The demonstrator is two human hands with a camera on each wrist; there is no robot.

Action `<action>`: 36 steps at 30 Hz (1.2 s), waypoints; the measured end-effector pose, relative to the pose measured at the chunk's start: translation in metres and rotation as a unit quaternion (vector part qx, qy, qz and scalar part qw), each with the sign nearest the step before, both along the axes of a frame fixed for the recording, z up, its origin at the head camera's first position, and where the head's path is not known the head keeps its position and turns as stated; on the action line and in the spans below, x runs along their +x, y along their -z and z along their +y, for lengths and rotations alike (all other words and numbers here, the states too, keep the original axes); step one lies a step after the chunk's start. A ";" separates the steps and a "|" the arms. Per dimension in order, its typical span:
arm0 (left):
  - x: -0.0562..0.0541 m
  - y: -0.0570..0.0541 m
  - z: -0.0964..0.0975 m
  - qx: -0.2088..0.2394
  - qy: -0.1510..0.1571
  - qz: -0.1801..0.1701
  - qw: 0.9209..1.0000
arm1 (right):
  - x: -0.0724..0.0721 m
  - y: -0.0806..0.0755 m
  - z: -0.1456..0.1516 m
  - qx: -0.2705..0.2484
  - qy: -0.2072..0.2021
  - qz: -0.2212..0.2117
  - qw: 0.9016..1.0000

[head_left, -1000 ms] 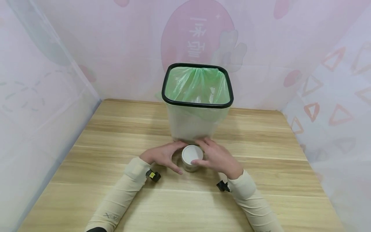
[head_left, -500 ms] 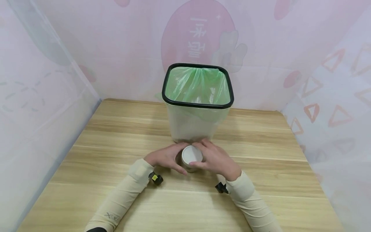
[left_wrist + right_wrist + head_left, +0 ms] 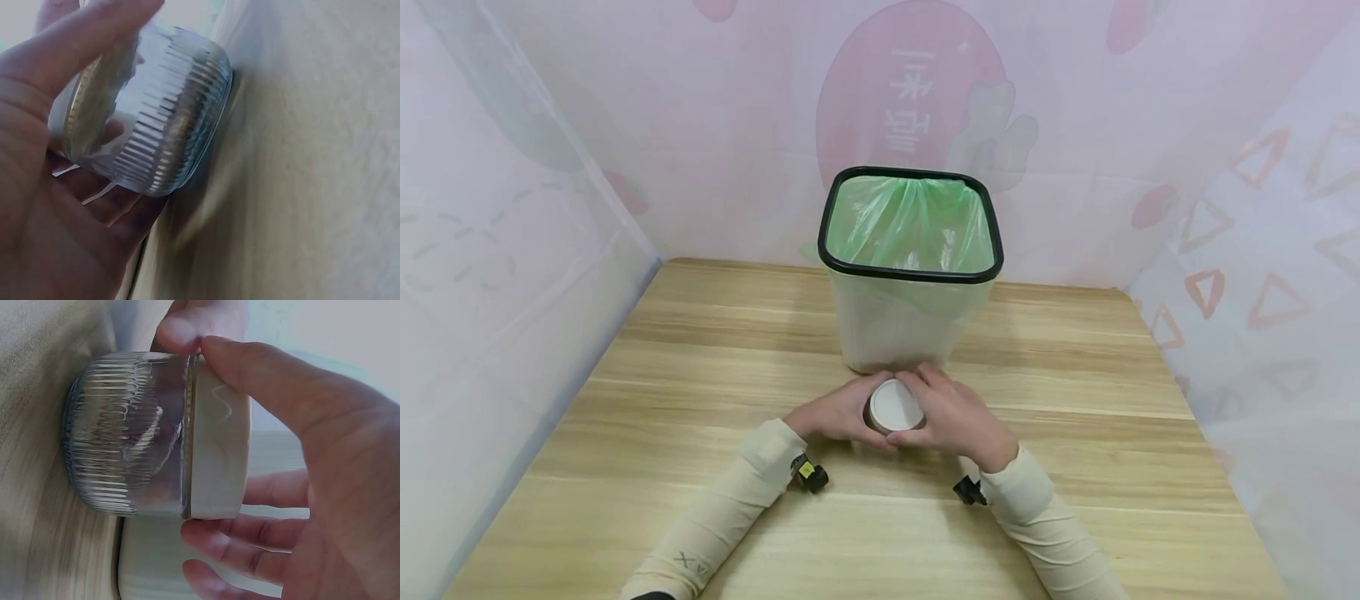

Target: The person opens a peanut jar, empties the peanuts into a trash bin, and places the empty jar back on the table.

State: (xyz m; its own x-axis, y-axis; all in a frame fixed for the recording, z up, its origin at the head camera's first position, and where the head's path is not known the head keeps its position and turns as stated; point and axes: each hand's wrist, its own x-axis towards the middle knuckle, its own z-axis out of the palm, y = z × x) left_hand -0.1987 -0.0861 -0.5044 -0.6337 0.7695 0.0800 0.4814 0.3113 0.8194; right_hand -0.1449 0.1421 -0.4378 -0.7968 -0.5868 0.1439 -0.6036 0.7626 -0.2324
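A small glass jar with a ribbed lower part and a white lid stands upright on the wooden table, in front of the bin. From the left side, my left hand holds the glass body, its thumb across the near side and its fingers behind, as the left wrist view shows. My right hand grips the lid from the right, with the thumb on its near edge and fingertips on the far edge. In the head view the two thumbs meet in front of the jar, whose glass is mostly hidden there.
Just behind the jar stands a white bin with a black rim and a green plastic liner. Printed cloth walls enclose the wooden table at the back and both sides.
My left hand has moved right and closed round the jar, having stood apart from it before. The right thumb has shifted down to the lid's near edge.
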 end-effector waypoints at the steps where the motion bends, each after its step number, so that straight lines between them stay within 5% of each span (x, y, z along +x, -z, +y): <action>1: 0.000 0.000 0.000 0.003 -0.004 -0.006 1.000 | 0.000 0.000 0.000 0.000 0.000 0.001 1.000; 36: 0.001 -0.001 0.001 0.026 -0.009 -0.025 0.999 | -0.001 -0.002 0.002 -0.003 0.000 0.038 0.999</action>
